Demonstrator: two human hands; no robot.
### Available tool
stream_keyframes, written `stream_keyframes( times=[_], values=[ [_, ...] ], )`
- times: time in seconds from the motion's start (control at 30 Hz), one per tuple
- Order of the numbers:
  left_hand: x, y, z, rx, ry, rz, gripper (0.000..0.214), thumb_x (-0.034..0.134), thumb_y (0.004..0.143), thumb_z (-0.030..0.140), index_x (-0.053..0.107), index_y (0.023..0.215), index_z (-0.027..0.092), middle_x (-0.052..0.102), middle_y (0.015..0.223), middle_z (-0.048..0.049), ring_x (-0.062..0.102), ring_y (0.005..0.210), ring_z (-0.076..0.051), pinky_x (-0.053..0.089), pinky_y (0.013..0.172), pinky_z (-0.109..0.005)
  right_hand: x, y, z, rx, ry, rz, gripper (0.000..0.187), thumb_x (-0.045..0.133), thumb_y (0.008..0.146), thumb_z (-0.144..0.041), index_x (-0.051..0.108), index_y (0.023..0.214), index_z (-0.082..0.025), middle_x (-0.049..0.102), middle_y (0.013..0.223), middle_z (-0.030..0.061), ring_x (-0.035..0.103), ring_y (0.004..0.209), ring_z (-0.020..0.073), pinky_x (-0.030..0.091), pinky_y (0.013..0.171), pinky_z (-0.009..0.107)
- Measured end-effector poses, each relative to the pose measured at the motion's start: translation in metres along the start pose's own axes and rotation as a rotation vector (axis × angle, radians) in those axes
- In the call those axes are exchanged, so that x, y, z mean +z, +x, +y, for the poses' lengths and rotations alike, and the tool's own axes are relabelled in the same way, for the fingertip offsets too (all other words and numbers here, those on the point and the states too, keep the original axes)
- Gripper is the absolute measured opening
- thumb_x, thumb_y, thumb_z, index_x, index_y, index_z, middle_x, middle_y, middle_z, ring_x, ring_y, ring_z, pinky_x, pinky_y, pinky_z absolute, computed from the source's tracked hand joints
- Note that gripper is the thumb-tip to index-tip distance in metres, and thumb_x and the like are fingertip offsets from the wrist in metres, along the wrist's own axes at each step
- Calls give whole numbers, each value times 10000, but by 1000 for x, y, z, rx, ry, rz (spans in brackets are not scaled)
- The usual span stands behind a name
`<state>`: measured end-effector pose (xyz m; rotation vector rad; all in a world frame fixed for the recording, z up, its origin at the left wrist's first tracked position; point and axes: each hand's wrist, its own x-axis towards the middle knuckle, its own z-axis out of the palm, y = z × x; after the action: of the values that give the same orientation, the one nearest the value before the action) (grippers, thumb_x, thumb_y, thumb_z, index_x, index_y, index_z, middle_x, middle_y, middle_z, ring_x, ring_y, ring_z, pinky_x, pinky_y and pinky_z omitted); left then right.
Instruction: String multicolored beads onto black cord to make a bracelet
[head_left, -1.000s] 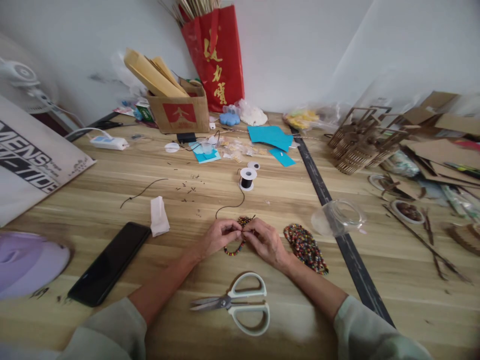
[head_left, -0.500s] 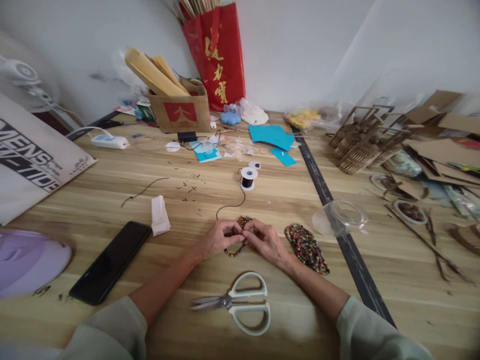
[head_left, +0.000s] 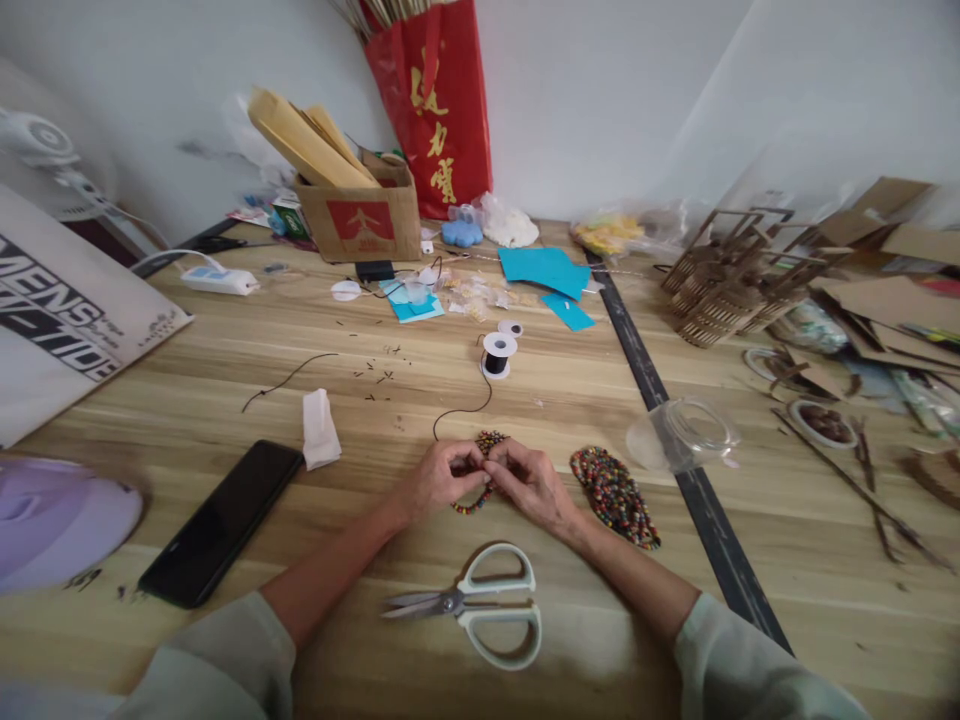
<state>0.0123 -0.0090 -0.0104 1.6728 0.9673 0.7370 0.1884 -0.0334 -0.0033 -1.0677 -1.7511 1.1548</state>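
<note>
My left hand point(head_left: 437, 478) and my right hand point(head_left: 529, 482) meet fingertip to fingertip over a small loop of multicoloured beads point(head_left: 487, 441) on the wooden table point(head_left: 570, 400). Both hands pinch the beaded loop; part of it curves out below my fingers. A thin black cord point(head_left: 463, 408) runs from the loop up to a small white spool point(head_left: 496, 354). A pile of finished beaded strings point(head_left: 615, 494) lies just right of my right hand. White-handled scissors point(head_left: 480, 606) lie shut on the table just in front of my wrists.
A black phone point(head_left: 220, 522) and a folded white tissue point(head_left: 318, 430) lie to the left. A clear plastic lid point(head_left: 684, 434) sits right. A cardboard box point(head_left: 360, 212), red bag point(head_left: 438, 100), blue paper point(head_left: 543, 268) and wooden lattice pieces point(head_left: 727, 282) line the back.
My fingers have shifted slightly on the beaded loop; the hands stay in the same spot. Nothing else on the table has moved.
</note>
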Motion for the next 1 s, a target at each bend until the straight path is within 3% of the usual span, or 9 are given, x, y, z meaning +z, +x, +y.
stream_keyframes(
  times=[0.33,0.7,1.0],
  values=[
    [-6,2,0,27,-62,-2,139,585,763,228,567,668,128,488,594,34,428,549,-75,334,515,-175,0,0,-3,-58,-8,10,188,502,912,-340,553,866,-164,477,636,-26,420,561,98,339,517,203],
    [-7,3,10,21,-62,15,102,574,756,201,587,686,129,546,619,16,486,576,-91,379,546,-188,2,-1,0,-36,-6,3,89,502,871,-229,548,830,-164,496,627,-28,426,549,94,336,508,196],
    [-5,3,4,4,-146,35,106,602,761,231,588,721,134,581,688,-5,548,642,-118,445,623,-221,1,-1,-1,-18,-14,10,79,508,855,-231,532,813,-169,471,604,-39,402,530,88,324,488,192]
  ],
)
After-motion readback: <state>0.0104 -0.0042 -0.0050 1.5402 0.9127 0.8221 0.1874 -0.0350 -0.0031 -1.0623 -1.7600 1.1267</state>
